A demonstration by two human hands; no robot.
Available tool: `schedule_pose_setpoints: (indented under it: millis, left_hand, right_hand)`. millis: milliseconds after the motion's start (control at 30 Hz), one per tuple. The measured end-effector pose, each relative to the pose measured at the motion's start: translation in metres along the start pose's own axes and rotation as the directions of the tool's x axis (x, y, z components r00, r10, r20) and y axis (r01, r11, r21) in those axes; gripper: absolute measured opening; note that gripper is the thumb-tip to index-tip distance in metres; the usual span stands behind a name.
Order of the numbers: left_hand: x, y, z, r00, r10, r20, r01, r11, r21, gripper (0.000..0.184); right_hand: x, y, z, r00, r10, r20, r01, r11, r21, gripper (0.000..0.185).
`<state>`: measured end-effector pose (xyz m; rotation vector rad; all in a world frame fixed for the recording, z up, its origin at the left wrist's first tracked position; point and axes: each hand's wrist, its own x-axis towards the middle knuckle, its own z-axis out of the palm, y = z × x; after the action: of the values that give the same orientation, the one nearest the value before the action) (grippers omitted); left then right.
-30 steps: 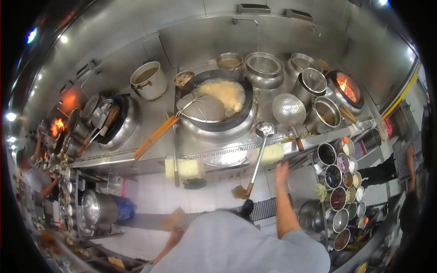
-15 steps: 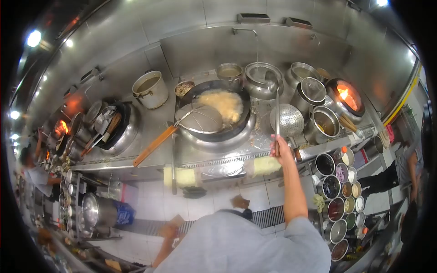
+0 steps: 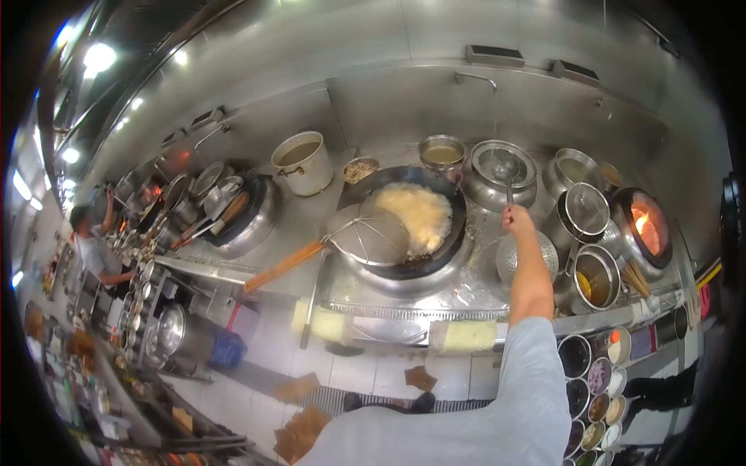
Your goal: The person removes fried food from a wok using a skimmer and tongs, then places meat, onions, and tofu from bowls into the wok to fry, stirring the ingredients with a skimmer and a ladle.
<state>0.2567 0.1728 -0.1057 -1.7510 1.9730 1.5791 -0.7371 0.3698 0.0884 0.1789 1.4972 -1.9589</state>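
Note:
My right hand (image 3: pixel 517 220) is closed around the handle of a metal ladle (image 3: pixel 507 169). The ladle's bowl is over the strainer-topped pot (image 3: pixel 497 186) behind the counter's middle. Below my forearm lies a perforated skimmer (image 3: pixel 525 259), partly hidden. To the left, pale food bubbles in oil in a black wok (image 3: pixel 458 225). A mesh strainer (image 3: pixel 373 233) with a wooden handle rests across the wok's left side. My left hand is out of sight.
A white pot (image 3: pixel 303 167) stands at the back left. At the right a burner (image 3: pixel 649 225) glows, near pots and a bamboo brush (image 3: pixel 636 278). Ingredient containers (image 3: pixel 598 377) stand lower right. Another person (image 3: pixel 97 252) works at far left.
My right hand has risen from below the counter, taken hold of the ladle and moved it to the strainer-topped pot. My left hand has left the view, and the view has shifted.

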Motion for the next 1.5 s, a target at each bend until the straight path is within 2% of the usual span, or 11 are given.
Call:
schedule_pose_setpoints:
  millis: [33, 233, 433, 533, 700, 733, 800, 1233, 1367, 1433, 1500]
  left_hand:
    - [-0.004, 0.003, 0.005, 1.000, 0.001, -0.006, -0.001, 1.000, -0.013, 0.024]
    - [-0.005, 0.000, 0.021, 0.986, 0.162, 0.028, -0.161, 0.986, -0.049, 0.025]
    - [0.042, -0.027, 0.001, 0.895, 0.427, 0.129, -0.353, 0.856, -0.379, 0.027]
    - [0.011, 0.064, -0.023, 0.970, 0.161, 0.182, -0.150, 0.986, -0.077, 0.012]
    - [0.154, -0.072, -0.018, 0.849, 0.323, 0.419, -0.181, 0.921, -0.344, 0.014]
    - [0.142, -0.049, -0.018, 0.797, 0.344, 0.496, -0.149, 0.908, -0.391, 0.016]
    - [0.163, -0.087, -0.037, 0.817, 0.358, 0.451, -0.293, 0.933, -0.209, 0.016]
    - [0.141, -0.016, -0.089, 0.854, 0.252, 0.455, -0.255, 0.965, -0.055, 0.019]
    - [0.121, 0.005, -0.088, 0.891, 0.248, 0.381, -0.233, 0.969, -0.086, 0.019]
    - [0.114, 0.012, -0.087, 0.904, 0.254, 0.344, -0.229, 0.967, -0.111, 0.020]
    - [0.108, 0.009, -0.084, 0.917, 0.252, 0.311, -0.220, 0.966, -0.133, 0.020]
  right_hand:
    - [-0.001, 0.001, 0.002, 0.986, 0.018, 0.168, -0.084, 0.914, 0.396, 0.016]
    - [-0.100, 0.021, 0.029, 0.855, -0.157, 0.495, -0.177, 0.808, 0.562, 0.018]
    - [-0.219, 0.044, 0.036, 0.940, -0.063, 0.336, -0.165, 0.776, 0.608, 0.013]
    - [-0.289, 0.086, 0.040, 0.976, -0.010, 0.219, -0.115, 0.827, 0.551, 0.013]
    - [-0.377, 0.162, 0.043, 0.995, 0.055, 0.080, -0.085, 0.891, 0.447, 0.011]
    - [-0.394, 0.176, 0.047, 0.997, 0.057, 0.056, -0.076, 0.895, 0.440, 0.009]
    - [-0.435, 0.195, 0.063, 0.998, 0.061, 0.025, -0.066, 0.898, 0.435, 0.007]
    - [-0.469, 0.229, 0.110, 0.994, 0.005, 0.113, -0.060, 0.869, 0.491, 0.011]
    - [-0.399, 0.207, 0.105, 0.997, -0.045, 0.063, 0.024, 0.953, 0.302, 0.011]
    - [-0.345, 0.188, 0.098, 0.986, -0.125, -0.113, 0.109, 0.985, -0.136, 0.012]
    - [-0.277, 0.147, 0.080, 0.920, -0.372, -0.124, 0.158, 0.641, -0.751, 0.025]
